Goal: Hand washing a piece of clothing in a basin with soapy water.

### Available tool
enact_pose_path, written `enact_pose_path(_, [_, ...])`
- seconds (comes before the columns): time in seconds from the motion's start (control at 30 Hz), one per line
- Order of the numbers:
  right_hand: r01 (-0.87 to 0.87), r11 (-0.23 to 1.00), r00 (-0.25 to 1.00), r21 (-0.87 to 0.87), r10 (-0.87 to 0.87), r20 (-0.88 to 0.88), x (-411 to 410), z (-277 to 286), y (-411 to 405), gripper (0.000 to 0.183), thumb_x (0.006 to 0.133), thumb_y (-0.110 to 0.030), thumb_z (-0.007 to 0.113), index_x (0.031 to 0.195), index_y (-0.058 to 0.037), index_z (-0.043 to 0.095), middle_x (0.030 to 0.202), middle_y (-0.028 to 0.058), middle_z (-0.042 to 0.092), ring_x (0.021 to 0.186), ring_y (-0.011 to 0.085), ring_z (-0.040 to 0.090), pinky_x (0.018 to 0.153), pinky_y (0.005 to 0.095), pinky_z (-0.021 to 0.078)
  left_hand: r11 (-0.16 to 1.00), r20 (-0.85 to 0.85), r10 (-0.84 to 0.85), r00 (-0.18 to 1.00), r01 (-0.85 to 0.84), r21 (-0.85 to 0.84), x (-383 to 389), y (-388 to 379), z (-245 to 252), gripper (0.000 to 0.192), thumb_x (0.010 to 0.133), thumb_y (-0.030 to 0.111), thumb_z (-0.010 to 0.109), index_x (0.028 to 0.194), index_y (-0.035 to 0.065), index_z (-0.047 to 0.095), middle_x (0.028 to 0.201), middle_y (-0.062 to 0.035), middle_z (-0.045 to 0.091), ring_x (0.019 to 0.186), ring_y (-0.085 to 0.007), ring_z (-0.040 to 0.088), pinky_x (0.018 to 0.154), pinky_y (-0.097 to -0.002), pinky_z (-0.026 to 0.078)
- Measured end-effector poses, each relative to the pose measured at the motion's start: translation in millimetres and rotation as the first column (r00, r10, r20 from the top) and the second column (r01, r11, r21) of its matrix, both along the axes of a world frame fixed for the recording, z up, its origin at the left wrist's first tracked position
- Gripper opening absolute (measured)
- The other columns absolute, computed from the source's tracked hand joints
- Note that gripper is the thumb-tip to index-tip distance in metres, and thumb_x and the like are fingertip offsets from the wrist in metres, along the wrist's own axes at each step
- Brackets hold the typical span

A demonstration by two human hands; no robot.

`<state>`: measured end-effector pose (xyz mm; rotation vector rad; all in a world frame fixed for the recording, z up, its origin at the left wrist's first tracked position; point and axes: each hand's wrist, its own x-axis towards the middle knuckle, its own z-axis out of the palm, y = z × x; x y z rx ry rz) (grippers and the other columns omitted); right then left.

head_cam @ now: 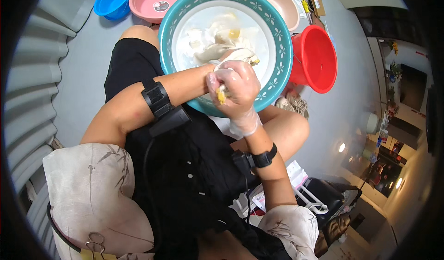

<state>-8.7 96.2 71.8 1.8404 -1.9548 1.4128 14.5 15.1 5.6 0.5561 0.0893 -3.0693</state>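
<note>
A teal-rimmed basin point(281, 48) with a white inside and a pale flower pattern stands in front of me, over my crossed legs. Inside it a wet white cloth point(222, 46) with yellow patches lies bunched up. In a clear plastic glove, my right hand point(239, 83) is closed in a fist above the near rim, and a yellow-and-white end of cloth sticks out by the thumb. My left hand point(227, 55) reaches into the basin past the right one, among the cloth folds. Its fingers are mostly hidden by cloth and the right hand.
Beyond the basin stand a blue basin point(112, 1), a pink basin point(147, 8) and a beige basin point(289, 15). A red bucket point(319, 60) stands close on the right, with a pair of shoes point(293, 104) below it. Grey curtains point(34, 86) hang at left.
</note>
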Motion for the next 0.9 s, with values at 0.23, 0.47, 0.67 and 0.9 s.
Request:
enact_pose_path(0.23, [0.376,0.819,0.785,0.434,-0.53,0.321,-103.3,-50.1,7.6,0.01,0.078,-0.009,0.064,0.084,-0.0007,0.062,0.084,0.0125,0.064,0.075,0.0245,0.061,0.067,0.0315,0.0469,0.894,0.273,0.087,0.958,0.046,-0.446,-21.6,-0.5,27.4,0.025,0.093,0.021,0.041,0.101,0.0038,0.057,0.088,-0.0092,0.063,0.078,-0.0185,0.064,0.07,-0.0326,0.053])
enact_pose_path(0.47, [-0.191,0.975,0.094,0.111,-0.095,0.991,-83.9,-18.1,4.1,0.05,0.089,-0.02,0.055,0.134,-0.0025,0.041,0.129,0.0133,0.048,0.113,0.0213,0.05,0.093,0.0323,0.0433,0.918,0.25,0.165,0.954,-0.055,-0.394,-18.6,-19.2,47.6,0.027,0.092,0.027,0.043,0.098,0.0043,0.058,0.083,-0.0098,0.064,0.074,-0.0203,0.064,0.067,-0.0332,0.053])
enact_pose_path(0.67, [-0.021,0.987,0.714,0.161,-0.098,0.693,-54.1,-35.7,-8.1,0.034,0.078,-0.004,0.059,0.112,-0.0028,0.057,0.108,0.013,0.057,0.097,0.0212,0.057,0.1,0.031,0.0342,0.977,0.096,0.065,0.993,-0.044,-0.207,-22.5,-34.5,37.6,0.038,0.085,0.044,0.055,0.093,0.0064,0.056,0.081,-0.0086,0.061,0.071,-0.0209,0.06,0.065,-0.0342,0.051])
enact_pose_path(0.9, [0.128,0.991,0.983,0.037,-0.132,0.131,-7.4,-1.8,-6.7,0.013,0.066,-0.004,0.061,0.078,-0.0074,0.064,0.064,0.0081,0.055,0.057,0.0266,0.055,0.055,0.033,0.0455,0.95,0.079,-0.065,0.995,0.086,-0.301,-19.3,-35.4,1.7,0.032,0.089,0.038,0.048,0.09,0.0066,0.056,0.08,-0.0082,0.06,0.072,-0.0191,0.06,0.065,-0.0334,0.053])
